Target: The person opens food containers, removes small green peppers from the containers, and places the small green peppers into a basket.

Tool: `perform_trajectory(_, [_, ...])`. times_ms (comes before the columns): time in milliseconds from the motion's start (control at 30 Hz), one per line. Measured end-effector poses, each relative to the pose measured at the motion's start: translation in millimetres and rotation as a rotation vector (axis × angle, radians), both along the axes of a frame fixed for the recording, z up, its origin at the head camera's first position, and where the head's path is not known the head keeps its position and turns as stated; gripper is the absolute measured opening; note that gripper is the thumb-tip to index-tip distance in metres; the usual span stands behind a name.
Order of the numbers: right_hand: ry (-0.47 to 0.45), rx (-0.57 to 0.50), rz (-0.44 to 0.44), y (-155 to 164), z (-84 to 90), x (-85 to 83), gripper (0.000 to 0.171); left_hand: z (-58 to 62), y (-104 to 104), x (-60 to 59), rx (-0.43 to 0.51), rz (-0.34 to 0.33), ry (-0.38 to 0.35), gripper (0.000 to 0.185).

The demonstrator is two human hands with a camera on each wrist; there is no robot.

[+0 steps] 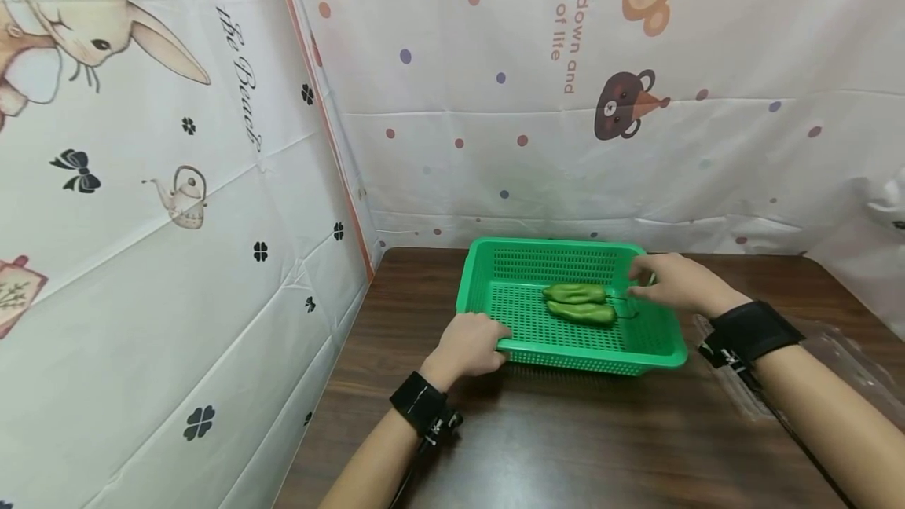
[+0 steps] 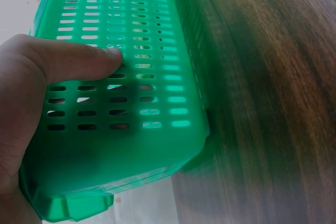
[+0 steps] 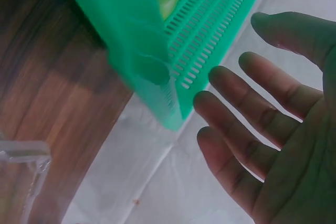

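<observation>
Head view: green basket (image 1: 657, 340) on brown surface (image 1: 566, 430), long axis left-right; left hand (image 1: 470, 344) grips near-left rim, thumb (image 2: 79, 59) on slotted wall; right hand (image 1: 675, 281) over far-right rim, fingers (image 3: 236, 85) straight, holding nothing; two green peppers (image 1: 580, 303) inside, nearer right hand

Dark wooden table (image 1: 566, 446), green slotted basket (image 1: 509, 258) on it, clear plastic packaging (image 1: 848, 368) at right edge

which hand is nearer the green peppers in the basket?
Right. The right hand hovers open just beside the green peppers, over the basket; the left hand grips the near-left rim.
</observation>
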State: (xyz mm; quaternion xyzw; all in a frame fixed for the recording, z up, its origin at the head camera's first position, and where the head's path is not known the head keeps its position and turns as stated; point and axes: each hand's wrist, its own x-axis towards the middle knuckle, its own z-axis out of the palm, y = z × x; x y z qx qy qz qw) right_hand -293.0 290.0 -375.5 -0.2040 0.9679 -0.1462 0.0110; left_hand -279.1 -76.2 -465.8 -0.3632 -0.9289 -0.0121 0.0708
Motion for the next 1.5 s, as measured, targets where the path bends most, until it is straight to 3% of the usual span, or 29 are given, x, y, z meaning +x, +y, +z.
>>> perform_trajectory(267, [0.035,-0.042,-0.049,18.8,-7.4,9.7,0.022,-1.7,-0.8,-1.4,0.0,0.006,-0.002,0.022])
perform_trajectory(800, [0.011,-0.056,-0.122,44.1,-16.2,22.2,0.019,-4.4,-4.9,-1.1,0.014,0.012,-0.007,0.019])
perform_trajectory(1133, [-0.022,0.006,-0.167,78.9,-25.9,38.4,0.025,-4.0,-2.1,-2.0,0.008,0.004,-0.02,0.016])
perform_trajectory(1500, [-0.06,0.079,-0.308,123.1,-46.3,55.8,0.035,-1.9,-1.1,-4.4,-0.002,0.0,-0.008,0.017])
